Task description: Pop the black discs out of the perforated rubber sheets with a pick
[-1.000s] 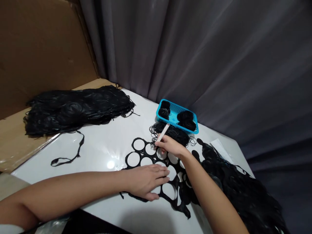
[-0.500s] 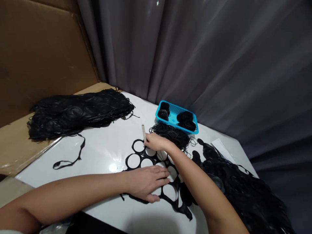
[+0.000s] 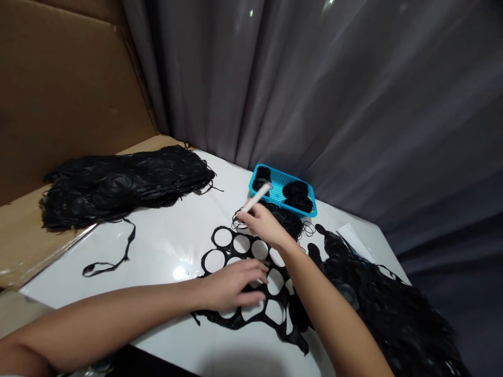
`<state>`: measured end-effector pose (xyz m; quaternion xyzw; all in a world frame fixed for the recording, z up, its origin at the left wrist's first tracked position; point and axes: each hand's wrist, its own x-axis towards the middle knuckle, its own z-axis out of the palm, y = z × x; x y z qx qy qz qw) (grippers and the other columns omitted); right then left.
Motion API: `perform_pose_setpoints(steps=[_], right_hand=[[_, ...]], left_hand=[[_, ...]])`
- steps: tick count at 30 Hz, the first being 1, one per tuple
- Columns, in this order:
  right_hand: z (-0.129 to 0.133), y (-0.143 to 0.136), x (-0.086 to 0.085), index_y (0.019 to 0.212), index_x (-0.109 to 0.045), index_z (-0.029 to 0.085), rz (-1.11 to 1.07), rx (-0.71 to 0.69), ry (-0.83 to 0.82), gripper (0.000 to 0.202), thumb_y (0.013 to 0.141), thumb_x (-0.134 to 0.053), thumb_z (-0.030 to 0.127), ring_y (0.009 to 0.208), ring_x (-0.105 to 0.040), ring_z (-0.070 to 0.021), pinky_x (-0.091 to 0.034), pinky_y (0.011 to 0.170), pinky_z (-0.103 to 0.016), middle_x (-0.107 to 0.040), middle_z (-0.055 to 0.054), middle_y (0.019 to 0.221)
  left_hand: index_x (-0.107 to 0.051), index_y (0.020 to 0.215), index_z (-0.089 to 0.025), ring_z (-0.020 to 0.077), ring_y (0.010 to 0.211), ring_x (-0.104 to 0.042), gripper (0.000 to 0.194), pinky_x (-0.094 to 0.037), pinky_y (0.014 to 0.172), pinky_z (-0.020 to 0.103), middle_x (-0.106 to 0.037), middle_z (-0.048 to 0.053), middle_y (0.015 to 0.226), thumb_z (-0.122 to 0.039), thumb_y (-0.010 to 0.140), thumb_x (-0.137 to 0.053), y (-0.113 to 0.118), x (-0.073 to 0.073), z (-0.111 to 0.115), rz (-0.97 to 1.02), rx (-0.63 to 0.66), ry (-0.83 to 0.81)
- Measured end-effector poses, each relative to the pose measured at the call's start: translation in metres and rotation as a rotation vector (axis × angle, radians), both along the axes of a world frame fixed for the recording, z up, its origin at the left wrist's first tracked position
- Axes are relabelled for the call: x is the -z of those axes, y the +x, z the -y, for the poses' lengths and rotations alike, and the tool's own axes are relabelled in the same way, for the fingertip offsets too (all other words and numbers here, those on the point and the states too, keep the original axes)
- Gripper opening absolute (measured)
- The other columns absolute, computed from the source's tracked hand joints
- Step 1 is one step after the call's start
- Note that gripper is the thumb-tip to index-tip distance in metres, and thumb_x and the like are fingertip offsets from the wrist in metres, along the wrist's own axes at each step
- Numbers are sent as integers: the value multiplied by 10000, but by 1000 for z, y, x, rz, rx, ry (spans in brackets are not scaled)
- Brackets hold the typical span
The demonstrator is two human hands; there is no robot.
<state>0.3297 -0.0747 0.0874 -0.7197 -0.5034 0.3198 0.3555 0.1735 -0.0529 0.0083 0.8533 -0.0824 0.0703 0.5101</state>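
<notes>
A thin black rubbery sheet (image 3: 271, 317) full of round holes lies flat on the white table. My left hand (image 3: 236, 285) rests over the sheet, fingers stretched and apart. My right hand (image 3: 261, 220), closed, holds a white stick-like tool (image 3: 257, 197) that slants up to the right; its lower end is hard to make out. Below that grip a few thin black rings (image 3: 237, 220) show. A tangled pile of thin black rings (image 3: 290, 222) sits just beyond my right hand, partly hidden by it.
A blue basket (image 3: 281, 198) with black bundles stands at the back. Stacked black sheets (image 3: 126, 183) lie far left, with a loose black strip (image 3: 118, 264) nearby. On the right are a black heap (image 3: 396, 309) and white paper (image 3: 356, 242). Grey curtain and cardboard border the table.
My right hand has lifted off the sheet and moved right toward the ring pile, the tool tilting over to the right. My left hand has loosened, its fingers slightly raised and drawn back.
</notes>
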Motion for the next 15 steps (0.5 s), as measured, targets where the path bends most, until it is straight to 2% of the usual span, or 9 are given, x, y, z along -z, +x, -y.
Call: perform_pose_setpoints(steps=[2, 3, 5, 6, 8, 10, 12, 15], right_hand=[[25, -5, 3, 828, -443, 219, -510, 224, 198, 213, 915, -595, 340, 559, -453, -81, -331, 466, -172, -595, 13, 756], [38, -9, 5, 809, -435, 221, -746, 306, 271, 280, 863, -678, 349, 530, -404, -64, -299, 442, -156, -569, 30, 730], [59, -18, 8, 786, -454, 212, -1053, 404, 330, 377, 752, -815, 315, 525, -379, -43, -293, 428, -127, -544, 42, 718], [67, -22, 10, 779, -472, 206, -1146, 446, 335, 397, 712, -856, 285, 530, -385, -38, -306, 427, -117, -530, 47, 710], [80, -28, 14, 768, -504, 198, -1253, 522, 337, 400, 677, -891, 238, 539, -409, -33, -340, 431, -106, -494, 60, 690], [90, -31, 18, 771, -531, 198, -1290, 570, 342, 379, 675, -897, 218, 561, -447, -39, -386, 446, -107, -483, 64, 688], [97, -32, 22, 780, -554, 203, -1286, 582, 333, 356, 683, -897, 226, 597, -494, -56, -445, 478, -126, -512, 52, 702], [106, -32, 27, 799, -582, 204, -1267, 573, 300, 329, 693, -891, 246, 677, -572, -100, -530, 551, -188, -603, 8, 776]], left_hand=[[-602, 938, -181, 222, 938, -649, 247, -518, 848, 355, -667, 72, 980, -417, 978, -542, 1, -4, -3, -133, -176, -191], [-579, 941, -178, 195, 836, -647, 261, -524, 774, 331, -652, 49, 901, -433, 978, -540, 1, -5, -5, -188, -224, -286], [-539, 1097, -180, 176, 827, -653, 306, -525, 753, 322, -644, 51, 974, -424, 931, -623, 3, -6, -6, -260, -226, -549], [-505, 1193, -197, 182, 897, -662, 415, -526, 798, 335, -633, 66, 1081, -389, 879, -697, 3, -7, -6, -289, -197, -729], [-449, 1308, -245, 202, 1049, -649, 640, -503, 910, 373, -573, 89, 1262, -294, 775, -801, 4, -11, -5, -309, -119, -1064], [-476, 1307, -249, 207, 1092, -642, 665, -479, 964, 382, -568, 95, 1299, -241, 744, -829, 6, -15, -3, -301, -54, -1209], [-545, 1229, -207, 194, 1031, -665, 552, -483, 947, 361, -612, 102, 1252, -247, 759, -831, 8, -18, -2, -304, -74, -1213], [-585, 1122, -165, 185, 940, -692, 445, -501, 862, 323, -684, 102, 1137, -300, 778, -832, 10, -18, -4, -320, -196, -1141]])
